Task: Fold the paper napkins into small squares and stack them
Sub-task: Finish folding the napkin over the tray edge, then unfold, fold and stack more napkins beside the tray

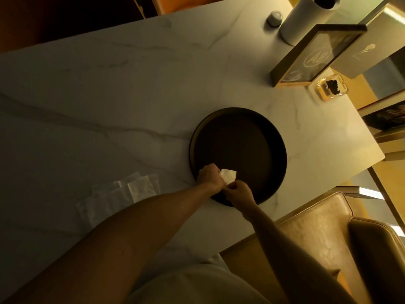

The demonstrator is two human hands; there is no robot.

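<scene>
Marble table [131,88] carries all items. Nearest, loose napkins [122,198] lie flat beside the left forearm. Beyond them, over the near rim of the dark round tray [274,137], the left hand [209,177] and right hand [237,193] both pinch one small folded napkin [229,175]. Farther back stand a framed sign [313,55] and paper roll [306,18].

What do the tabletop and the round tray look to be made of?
Tabletop: marble or marble-look slab, smooth pale surface with thin grey veins. Round tray: dark matte finish with a low raised rim, possibly metal or plastic; the dim light leaves it open.
</scene>
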